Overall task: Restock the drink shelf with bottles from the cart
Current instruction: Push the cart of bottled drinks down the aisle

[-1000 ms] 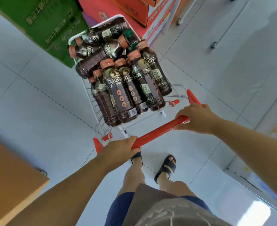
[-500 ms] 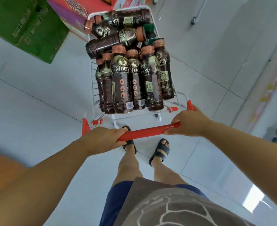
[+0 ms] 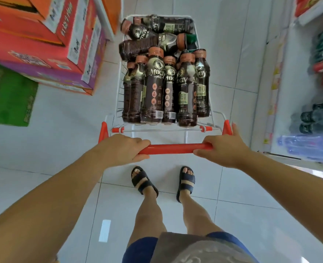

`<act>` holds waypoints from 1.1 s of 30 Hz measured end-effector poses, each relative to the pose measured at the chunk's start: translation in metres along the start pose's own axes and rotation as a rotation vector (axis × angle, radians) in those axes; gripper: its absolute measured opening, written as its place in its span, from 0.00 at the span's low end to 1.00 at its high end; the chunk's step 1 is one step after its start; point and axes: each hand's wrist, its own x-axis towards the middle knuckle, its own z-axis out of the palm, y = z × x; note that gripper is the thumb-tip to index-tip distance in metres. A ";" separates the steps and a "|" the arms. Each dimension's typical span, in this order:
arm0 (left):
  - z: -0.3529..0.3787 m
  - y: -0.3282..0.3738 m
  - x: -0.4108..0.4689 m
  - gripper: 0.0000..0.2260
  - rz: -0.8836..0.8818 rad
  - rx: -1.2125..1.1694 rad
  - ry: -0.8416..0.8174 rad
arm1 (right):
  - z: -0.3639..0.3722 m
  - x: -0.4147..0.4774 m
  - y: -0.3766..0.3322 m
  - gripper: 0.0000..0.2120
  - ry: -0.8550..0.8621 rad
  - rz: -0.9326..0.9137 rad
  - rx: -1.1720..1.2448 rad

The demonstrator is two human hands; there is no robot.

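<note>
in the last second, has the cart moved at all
Yes. The cart has rolled forward: the green carton, earlier ahead of its front end, now lies on the left beside its near end.

Shop aisle: stacked drink cartons point(image 3: 42, 40) left, stocked drink shelf point(image 3: 320, 76) right, wire cart point(image 3: 194, 25) with coffee bottles point(image 3: 154, 88), tiled floor point(image 3: 42, 145).

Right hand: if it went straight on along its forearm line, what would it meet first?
The red handle that the right hand grips; past it, probably the cart's white rear rail, then the bottles. Depth is unclear.
</note>
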 end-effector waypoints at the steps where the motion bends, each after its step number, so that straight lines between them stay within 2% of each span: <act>1: -0.005 -0.003 0.013 0.19 0.031 0.018 0.016 | 0.002 -0.002 0.004 0.24 0.051 0.017 -0.024; 6: -0.042 -0.009 0.080 0.18 0.130 0.042 0.051 | -0.002 0.012 0.023 0.27 0.186 0.152 0.116; 12: -0.084 -0.016 0.161 0.19 0.275 0.177 0.246 | -0.030 0.041 0.092 0.24 0.273 0.198 0.174; 17: -0.122 -0.022 0.229 0.20 0.293 0.211 0.224 | -0.058 0.067 0.145 0.21 0.360 0.228 0.214; 21: -0.151 -0.028 0.278 0.24 0.313 0.241 0.242 | -0.081 0.086 0.182 0.21 0.371 0.264 0.222; 25: -0.179 -0.034 0.328 0.25 0.366 0.255 0.292 | -0.108 0.105 0.220 0.21 0.367 0.282 0.257; 27: -0.192 -0.034 0.351 0.25 0.322 0.235 0.272 | -0.122 0.115 0.240 0.21 0.373 0.278 0.265; 33: -0.233 -0.043 0.423 0.20 0.356 0.217 0.299 | -0.164 0.147 0.303 0.20 0.366 0.276 0.284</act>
